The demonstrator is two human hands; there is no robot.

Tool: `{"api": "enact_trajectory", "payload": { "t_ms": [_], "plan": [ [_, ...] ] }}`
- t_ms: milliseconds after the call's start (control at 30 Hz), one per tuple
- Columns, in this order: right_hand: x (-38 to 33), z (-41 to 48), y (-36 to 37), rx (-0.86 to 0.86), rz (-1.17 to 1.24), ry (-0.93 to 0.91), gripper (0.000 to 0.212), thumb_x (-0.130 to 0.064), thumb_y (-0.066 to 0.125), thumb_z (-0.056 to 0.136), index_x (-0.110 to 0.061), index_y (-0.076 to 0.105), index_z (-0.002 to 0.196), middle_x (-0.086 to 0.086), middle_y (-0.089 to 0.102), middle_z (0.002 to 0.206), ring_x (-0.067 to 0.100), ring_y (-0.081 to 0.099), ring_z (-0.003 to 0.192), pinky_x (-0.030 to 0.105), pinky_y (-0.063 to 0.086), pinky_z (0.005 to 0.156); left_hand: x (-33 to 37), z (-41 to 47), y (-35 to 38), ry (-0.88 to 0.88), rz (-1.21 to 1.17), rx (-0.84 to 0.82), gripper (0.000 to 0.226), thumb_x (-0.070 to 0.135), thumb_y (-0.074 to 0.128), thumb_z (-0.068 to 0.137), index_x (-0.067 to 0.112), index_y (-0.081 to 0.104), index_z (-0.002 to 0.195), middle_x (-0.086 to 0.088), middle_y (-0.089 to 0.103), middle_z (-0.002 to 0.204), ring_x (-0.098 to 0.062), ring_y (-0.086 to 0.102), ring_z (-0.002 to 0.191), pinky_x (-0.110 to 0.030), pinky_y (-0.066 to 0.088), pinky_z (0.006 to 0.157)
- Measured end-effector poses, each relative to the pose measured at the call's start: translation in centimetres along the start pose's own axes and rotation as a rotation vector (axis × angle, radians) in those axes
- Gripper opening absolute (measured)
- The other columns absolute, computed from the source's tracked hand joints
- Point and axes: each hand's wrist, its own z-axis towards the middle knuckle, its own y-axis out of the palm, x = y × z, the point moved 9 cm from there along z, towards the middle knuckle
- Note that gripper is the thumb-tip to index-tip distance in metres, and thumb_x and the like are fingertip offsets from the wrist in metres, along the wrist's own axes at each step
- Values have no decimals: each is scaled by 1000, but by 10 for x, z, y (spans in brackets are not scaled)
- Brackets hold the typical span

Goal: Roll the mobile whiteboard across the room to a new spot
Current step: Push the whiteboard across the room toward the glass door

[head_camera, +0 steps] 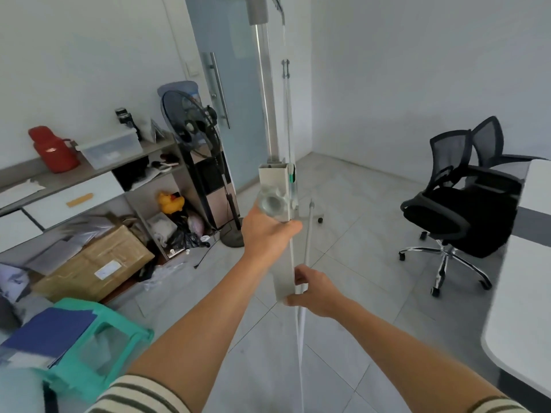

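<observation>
Seen edge-on at the middle of the head view, the whiteboard [281, 186] stands upright on the tiled floor [351, 263]. The left hand [268, 231] wraps its side post just under a knob [272, 204]. The right hand [313, 290] pinches the board's thin edge lower down. Two office chairs [459, 201] stand at right.

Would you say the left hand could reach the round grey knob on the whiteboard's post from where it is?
Probably yes: the left hand grips the post directly beneath the knob, nothing between them.
</observation>
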Motion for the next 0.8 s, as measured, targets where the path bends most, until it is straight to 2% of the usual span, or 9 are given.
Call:
{"api": "enact_trajectory", "payload": {
  "t_ms": [100, 200, 267, 333, 367, 467, 667, 733, 800],
  "plan": [
    [-11, 44, 4, 26, -9, 41, 56, -35, 82, 65, -22, 57, 114, -5, 64, 110, 10, 59, 104, 24, 49, 82, -12, 48, -10, 0, -3, -28, 32, 12, 71, 57, 26, 41, 54, 11, 46, 51, -12, 44, 50, -22, 34, 52],
    [-21, 92, 4, 58, -12, 74, 54, -33, 82, 65, -23, 57, 112, -5, 64, 110, 10, 59, 103, 18, 45, 77, -26, 101, -14, 5, -11, -67, 29, 16, 71, 54, 27, 45, 59, 11, 52, 55, -12, 50, 54, -27, 41, 58],
    [-25, 110, 0, 79, -9, 89, 54, -31, 82, 66, -23, 57, 113, -6, 63, 109, 10, 59, 103, 15, 42, 75, -29, 123, -12, 6, -3, -98, 31, 18, 71, 54, 28, 42, 58, 12, 50, 53, -13, 49, 53, -29, 39, 57],
    [-25, 136, -2, 87, -4, 108, 54, -31, 83, 66, -23, 57, 113, -6, 63, 109, 10, 59, 103, 16, 42, 76, -34, 150, -9, 25, 12, -123, 26, 21, 70, 53, 26, 45, 57, 10, 50, 53, -22, 51, 53, -36, 40, 55],
    [-24, 150, -3, 94, 0, 115, 54, -31, 83, 66, -23, 57, 112, -6, 63, 109, 10, 59, 104, 16, 43, 76, -36, 166, -7, 40, 25, -128, 20, 24, 69, 52, 22, 51, 61, 9, 55, 57, -26, 58, 58, -36, 44, 57],
    [-22, 192, -16, 123, 24, 136, 55, -31, 84, 65, -26, 55, 112, -11, 61, 106, 7, 57, 102, 15, 41, 74, -43, 215, 6, 77, 35, -156, 34, 30, 67, 49, 16, 63, 80, 4, 68, 73, -22, 69, 75, -41, 57, 70],
    [-13, 283, -54, 179, 22, 168, 61, -34, 84, 64, -25, 55, 117, -9, 62, 110, 7, 57, 104, 17, 42, 76, -45, 314, 39, 119, 37, -209, 38, 30, 68, 52, 17, 64, 87, 3, 70, 79, -21, 69, 81, -38, 57, 75],
    [-11, 312, -66, 189, 27, 186, 61, -33, 83, 65, -24, 55, 118, -10, 62, 110, 7, 57, 104, 16, 42, 74, -47, 345, 50, 105, 29, -231, 36, 27, 69, 53, 17, 64, 87, 3, 71, 80, -20, 68, 80, -36, 57, 72],
    [-9, 341, -78, 202, 14, 196, 63, -33, 83, 63, -23, 55, 118, -7, 63, 112, 8, 58, 105, 21, 47, 80, -49, 376, 60, 97, 23, -243, 33, 25, 70, 54, 15, 63, 85, 6, 68, 75, -17, 66, 75, -30, 52, 65]
  ]
}}
